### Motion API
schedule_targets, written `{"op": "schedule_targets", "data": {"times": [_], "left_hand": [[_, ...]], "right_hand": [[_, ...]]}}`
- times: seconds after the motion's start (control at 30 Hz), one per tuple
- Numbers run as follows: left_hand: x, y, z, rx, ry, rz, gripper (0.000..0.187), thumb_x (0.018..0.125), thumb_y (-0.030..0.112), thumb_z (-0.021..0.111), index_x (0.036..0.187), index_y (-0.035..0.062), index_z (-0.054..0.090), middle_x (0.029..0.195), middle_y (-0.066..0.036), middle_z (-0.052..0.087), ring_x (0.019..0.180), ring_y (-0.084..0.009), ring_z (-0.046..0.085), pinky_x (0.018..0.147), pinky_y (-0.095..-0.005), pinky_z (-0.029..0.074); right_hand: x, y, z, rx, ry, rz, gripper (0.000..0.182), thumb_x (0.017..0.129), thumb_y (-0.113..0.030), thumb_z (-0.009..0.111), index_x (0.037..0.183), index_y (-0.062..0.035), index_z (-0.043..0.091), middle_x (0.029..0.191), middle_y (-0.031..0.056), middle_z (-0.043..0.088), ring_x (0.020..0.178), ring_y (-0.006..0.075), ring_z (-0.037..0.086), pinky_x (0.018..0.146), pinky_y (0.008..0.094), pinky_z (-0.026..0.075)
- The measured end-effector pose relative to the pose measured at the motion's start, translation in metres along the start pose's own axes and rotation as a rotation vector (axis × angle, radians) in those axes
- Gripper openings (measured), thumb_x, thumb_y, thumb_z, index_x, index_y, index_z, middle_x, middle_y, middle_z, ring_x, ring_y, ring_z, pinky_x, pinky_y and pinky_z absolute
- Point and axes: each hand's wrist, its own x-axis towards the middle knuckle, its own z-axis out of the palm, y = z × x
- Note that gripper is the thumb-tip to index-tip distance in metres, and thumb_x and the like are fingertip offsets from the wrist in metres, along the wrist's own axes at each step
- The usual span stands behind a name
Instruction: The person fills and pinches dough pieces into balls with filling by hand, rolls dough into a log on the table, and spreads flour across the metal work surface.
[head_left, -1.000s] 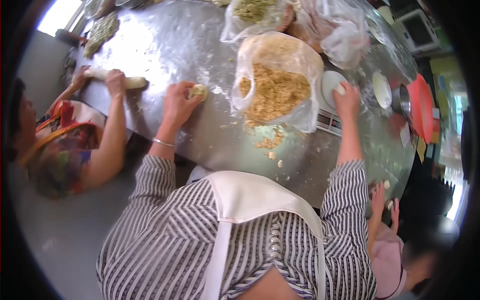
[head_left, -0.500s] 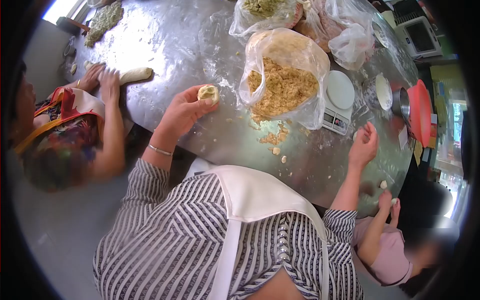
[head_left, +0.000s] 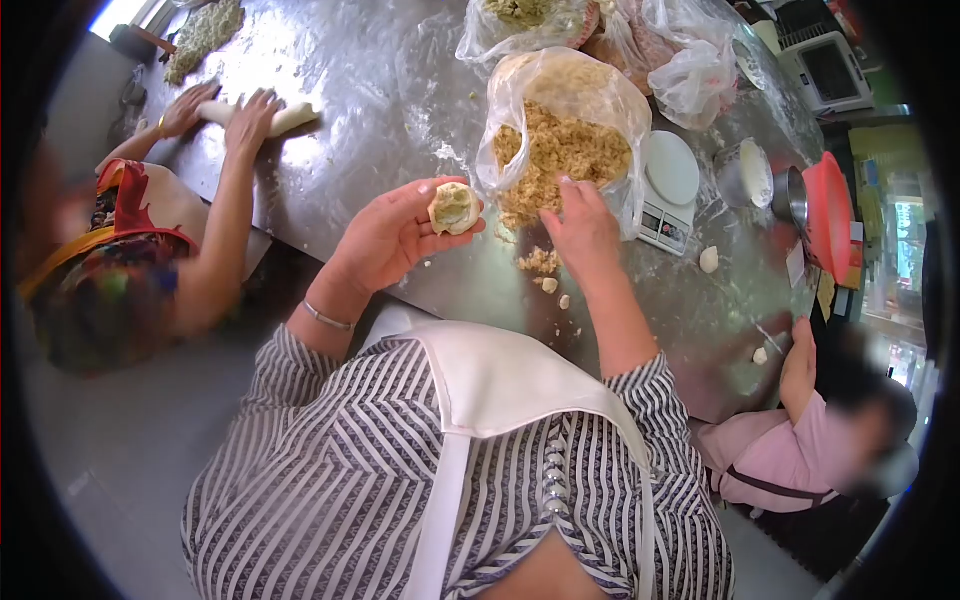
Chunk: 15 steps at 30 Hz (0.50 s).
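My left hand (head_left: pixel 395 230) holds a small round dough cup (head_left: pixel 454 208), with pale greenish stuff in its hollow facing up. At the near edge of a crumbly yellow-brown filling (head_left: pixel 565 150), my right hand (head_left: pixel 583 225) has its fingers bent; whether they pinch any filling is too small to tell. The filling lies in an open clear plastic bag (head_left: pixel 625 110). Crumbs (head_left: pixel 540 262) and small dough bits (head_left: pixel 550 285) are scattered on the metal table just below the bag.
A white scale (head_left: pixel 668 190) stands right of the bag, beside a dough ball (head_left: pixel 709 260), metal bowls (head_left: pixel 791 194) and a red basin (head_left: pixel 828 215). A co-worker's hands roll a dough log (head_left: pixel 290 119) at left. Another person (head_left: pixel 780 450) is at lower right.
My right hand has moved left from beside the scale to the filling, and a dough ball now lies there. My left hand has shifted slightly right with the dough cup. The left co-worker's hands have spread apart.
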Motion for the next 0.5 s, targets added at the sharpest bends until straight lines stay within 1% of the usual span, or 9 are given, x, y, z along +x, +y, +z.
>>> {"op": "schedule_targets", "data": {"times": [0.07,0.17,0.2,0.23,0.37,0.43,0.5], "left_hand": [[-0.005,-0.007,0.006,0.095,0.036,0.017,0.046,0.109,0.024,0.056,0.145,-0.0037,0.050,0.130,-0.019,0.065,0.121,-0.0320,0.067,0.105,-0.0417,0.057],[-0.002,-0.020,0.008,0.113,0.072,0.008,0.045,0.107,0.020,0.061,0.145,-0.0020,0.052,0.130,-0.020,0.065,0.121,-0.0308,0.067,0.103,-0.0404,0.058],[-0.003,-0.022,0.010,0.150,0.054,-0.026,0.044,0.106,0.021,0.061,0.144,-0.0019,0.054,0.128,-0.019,0.066,0.119,-0.0292,0.067,0.102,-0.0393,0.059],[-0.004,-0.024,0.012,0.187,0.038,-0.058,0.043,0.106,0.021,0.062,0.142,-0.0018,0.055,0.126,-0.017,0.067,0.117,-0.0277,0.068,0.100,-0.0382,0.059],[-0.003,-0.033,0.026,0.294,-0.006,-0.159,0.040,0.107,0.022,0.062,0.138,-0.0020,0.059,0.120,-0.013,0.069,0.113,-0.0239,0.070,0.097,-0.0351,0.060],[0.005,-0.040,0.026,0.295,-0.009,-0.168,0.040,0.107,0.023,0.061,0.138,-0.0021,0.059,0.120,-0.013,0.069,0.112,-0.0242,0.070,0.096,-0.0348,0.060],[0.011,-0.047,0.026,0.290,-0.005,-0.156,0.040,0.107,0.024,0.061,0.138,-0.0021,0.058,0.121,-0.013,0.068,0.113,-0.0247,0.070,0.096,-0.0347,0.060]], "right_hand": [[0.001,0.004,0.013,0.008,-0.006,-0.026,0.032,0.085,-0.019,0.078,0.116,-0.0125,0.072,0.102,0.0094,0.066,0.101,0.0303,0.067,0.084,0.0430,0.056],[0.006,0.018,0.028,0.031,-0.028,-0.025,0.022,0.086,-0.019,0.076,0.106,-0.0123,0.072,0.097,0.0099,0.066,0.095,0.0319,0.067,0.080,0.0448,0.056],[0.007,0.018,0.028,0.045,-0.037,-0.020,0.018,0.086,-0.018,0.076,0.102,-0.0122,0.071,0.095,0.0101,0.066,0.093,0.0324,0.068,0.078,0.0454,0.056],[0.006,0.019,0.027,0.076,0.016,-0.029,0.013,0.087,-0.019,0.075,0.096,-0.0114,0.069,0.091,0.0102,0.066,0.089,0.0337,0.068,0.075,0.0465,0.056],[0.008,0.021,0.012,0.149,0.070,0.038,0.013,0.089,-0.017,0.074,0.099,-0.0114,0.071,0.092,0.0103,0.067,0.088,0.0334,0.068,0.075,0.0450,0.056],[0.011,0.019,0.006,0.169,0.083,0.070,0.013,0.090,-0.015,0.072,0.102,-0.0101,0.073,0.093,0.0117,0.068,0.087,0.0332,0.069,0.076,0.0436,0.056],[0.011,0.016,0.007,0.141,0.095,0.030,0.016,0.087,-0.016,0.075,0.103,-0.0123,0.072,0.091,0.0100,0.066,0.087,0.0329,0.068,0.076,0.0443,0.056]]}}
